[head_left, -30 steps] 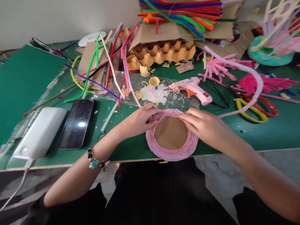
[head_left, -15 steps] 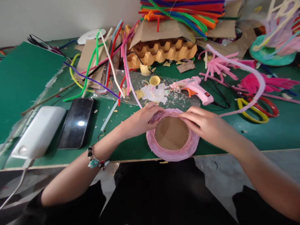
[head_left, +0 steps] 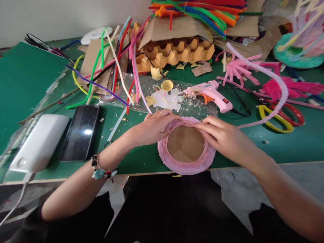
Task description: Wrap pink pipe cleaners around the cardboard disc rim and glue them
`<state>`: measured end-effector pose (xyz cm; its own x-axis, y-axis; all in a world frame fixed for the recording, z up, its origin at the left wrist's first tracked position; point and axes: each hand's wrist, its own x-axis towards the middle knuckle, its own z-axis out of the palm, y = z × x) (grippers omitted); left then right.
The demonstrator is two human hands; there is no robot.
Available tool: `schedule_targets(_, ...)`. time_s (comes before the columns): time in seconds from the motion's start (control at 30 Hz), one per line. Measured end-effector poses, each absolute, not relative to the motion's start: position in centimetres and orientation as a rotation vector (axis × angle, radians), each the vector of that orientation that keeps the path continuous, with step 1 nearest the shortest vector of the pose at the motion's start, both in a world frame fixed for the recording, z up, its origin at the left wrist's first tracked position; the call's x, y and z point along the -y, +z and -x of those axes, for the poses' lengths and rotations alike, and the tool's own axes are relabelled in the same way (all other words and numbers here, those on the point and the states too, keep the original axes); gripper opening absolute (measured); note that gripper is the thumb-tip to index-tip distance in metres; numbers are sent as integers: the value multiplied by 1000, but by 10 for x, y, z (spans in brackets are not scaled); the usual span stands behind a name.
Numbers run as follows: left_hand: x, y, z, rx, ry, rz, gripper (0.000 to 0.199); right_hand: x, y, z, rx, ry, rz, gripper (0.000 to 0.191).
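Note:
At the table's front edge lies a round pink basket [head_left: 186, 168], its wall coiled from fuzzy pipe cleaner and its bottom brown cardboard. My left hand [head_left: 157, 127] holds the rim at the upper left, fingers bent over it and thumb on the inner side. At the upper right, my right hand [head_left: 222, 135] pinches the same rim. A pale pink pipe cleaner [head_left: 283, 87] arcs out from behind my right hand. The tips of several fingers are hidden against the coil.
Beyond the basket, a pink glue gun [head_left: 211, 96] lies on clear plastic. Yellow-and-red-handled scissors [head_left: 274, 119] are at right. A phone [head_left: 81, 133] and a white power bank [head_left: 40, 143] lie left. An egg tray [head_left: 174, 54], cardboard and many coloured pipe cleaners [head_left: 202, 11] fill the back.
My left fingers have slid slightly right along the rim and lie flatter over it. My right hand keeps its pinch nearly in place. The view has shifted a little.

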<state>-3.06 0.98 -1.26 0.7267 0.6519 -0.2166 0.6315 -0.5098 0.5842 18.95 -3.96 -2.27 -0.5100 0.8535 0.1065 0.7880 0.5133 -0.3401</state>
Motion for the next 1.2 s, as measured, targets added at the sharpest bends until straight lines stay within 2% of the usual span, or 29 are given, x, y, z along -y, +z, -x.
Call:
schedule_targets(0.43, -4, -25, 38, -959, 97, -2312, 44, 43, -29, -191, 2412, 406, 1363, 29)
schedule_targets(0.7, 2, -28, 47, -793, 367, -2270, 32, 46, -24, -193, 2490, 450, 1376, 32)
schedule_targets(0.97, 31, -21, 58, -828, 397, -2251, 34, 37, -21, -197, 2586, 479, 1311, 37)
schedule_targets(1.2, 0, -13, 28, -940, 425, -2257, 18, 31, -16, -197, 2598, 557, 1253, 37)
